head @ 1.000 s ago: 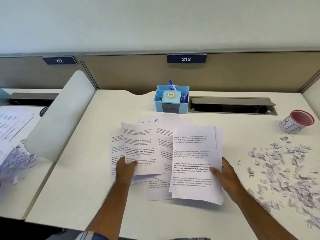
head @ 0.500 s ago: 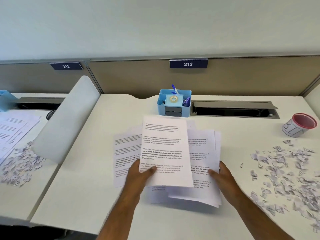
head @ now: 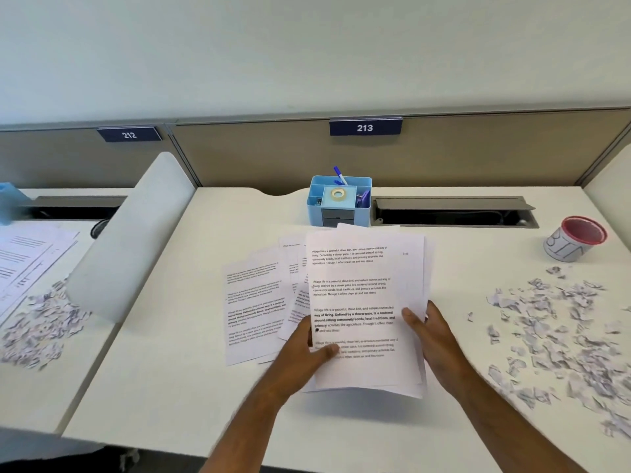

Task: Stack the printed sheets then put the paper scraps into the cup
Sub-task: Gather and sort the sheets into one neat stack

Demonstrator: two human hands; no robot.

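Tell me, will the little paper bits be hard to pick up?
Probably. The paper scraps look tiny, thin and widely scattered, so they would likely slip from fingers. They seem very light and may scatter if pushed fast toward the cup.

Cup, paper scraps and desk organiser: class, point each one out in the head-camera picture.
cup (head: 565,249): head view, on its grey lettered side wall.
paper scraps (head: 560,322): head view, middle of the scattered pile on the right.
desk organiser (head: 338,216): head view, on its blue front by the drawers.
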